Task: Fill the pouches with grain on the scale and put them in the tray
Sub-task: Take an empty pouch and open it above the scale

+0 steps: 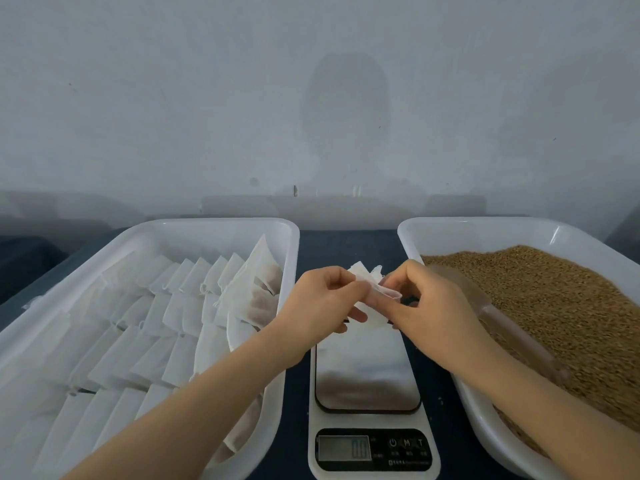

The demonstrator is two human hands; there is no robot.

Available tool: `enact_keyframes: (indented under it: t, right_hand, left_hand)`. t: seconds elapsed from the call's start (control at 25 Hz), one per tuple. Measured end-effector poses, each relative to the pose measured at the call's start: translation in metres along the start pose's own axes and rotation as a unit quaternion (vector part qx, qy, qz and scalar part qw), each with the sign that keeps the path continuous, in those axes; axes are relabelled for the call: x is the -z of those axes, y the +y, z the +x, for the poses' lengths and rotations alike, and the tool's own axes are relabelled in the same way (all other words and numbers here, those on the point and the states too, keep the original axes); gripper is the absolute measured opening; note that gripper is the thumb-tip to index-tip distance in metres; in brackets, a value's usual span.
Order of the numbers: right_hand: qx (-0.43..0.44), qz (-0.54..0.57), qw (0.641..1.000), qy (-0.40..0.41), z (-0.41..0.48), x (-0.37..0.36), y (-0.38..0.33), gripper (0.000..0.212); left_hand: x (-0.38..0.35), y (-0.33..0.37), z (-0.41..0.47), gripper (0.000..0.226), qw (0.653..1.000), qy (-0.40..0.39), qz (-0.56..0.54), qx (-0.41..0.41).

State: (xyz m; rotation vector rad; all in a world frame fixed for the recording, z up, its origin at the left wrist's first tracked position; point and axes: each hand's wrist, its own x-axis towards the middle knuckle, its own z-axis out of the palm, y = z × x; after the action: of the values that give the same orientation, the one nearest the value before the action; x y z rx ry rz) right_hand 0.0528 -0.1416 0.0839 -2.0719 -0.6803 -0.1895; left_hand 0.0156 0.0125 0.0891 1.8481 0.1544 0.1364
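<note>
Over the far end of the scale (pixel 367 375), left hand (pixel 322 301) and right hand (pixel 429 303) hold an empty pouch (pixel 362 273), fingers (pixel 398 280) pinching its mouth, likely spreading it for filling. Left of the scale a tray (pixel 207 225) holds pouches (pixel 180 313); right, a second tray (pixel 450 224) holds grain (pixel 554 299) — both within reach. Dark counter (pixel 346 244), pale wall (pixel 311 98).

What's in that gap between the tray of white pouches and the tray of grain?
In the head view, a kitchen scale sits there on the dark tabletop; above it the left hand and right hand pinch a white pouch.
</note>
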Motion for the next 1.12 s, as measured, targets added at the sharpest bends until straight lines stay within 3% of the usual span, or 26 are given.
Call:
enact_keyframes:
  t: [0.2, 0.36, 0.56, 0.64, 0.8, 0.88, 0.96, 1.04, 1.12]
  right_hand:
    - [-0.003, 0.009, 1.0, 0.006, 0.002, 0.001, 0.005, 0.008]
    - [-0.01, -0.006, 0.998, 0.065, 0.003, 0.002, 0.01, 0.023]
    - [0.158, -0.1, 0.981, 0.043, 0.0, 0.0, 0.011, 0.027]
    - [0.176, -0.124, 0.976, 0.021, 0.001, -0.002, 0.012, 0.03]
    - [0.11, -0.114, 0.987, -0.033, 0.001, -0.005, 0.012, 0.017]
    - [0.069, -0.077, 0.994, -0.032, 0.003, -0.002, 0.013, 0.015]
    - [0.027, -0.048, 0.998, -0.01, 0.005, 0.003, 0.014, 0.025]
    - [-0.02, -0.019, 1.0, 0.004, 0.007, 0.008, 0.013, 0.033]
    - [-0.06, 0.04, 0.997, 0.004, 0.008, 0.012, 0.012, 0.031]
  left_hand:
    - [0.0, 0.001, -0.002, 0.018, 0.996, 0.036, 0.057, -0.054]
    - [0.0, 0.0, -0.001, 0.019, 0.997, 0.022, 0.062, -0.051]
    - [0.002, -0.002, 0.001, 0.019, 1.0, -0.009, -0.015, -0.023]
    - [0.001, -0.003, 0.002, 0.02, 0.999, 0.0, -0.024, -0.033]
    - [-0.003, -0.005, -0.001, 0.029, 0.994, 0.0, 0.051, -0.093]
    - [-0.005, -0.005, -0.004, 0.022, 0.988, -0.007, 0.088, -0.128]
    - [-0.006, -0.003, -0.004, 0.007, 0.985, 0.041, 0.084, -0.147]
    - [-0.002, -0.004, 0.0, 0.021, 0.985, 0.131, 0.03, -0.109]
    - [0.007, -0.002, 0.004, 0.037, 0.987, 0.152, -0.038, -0.025]
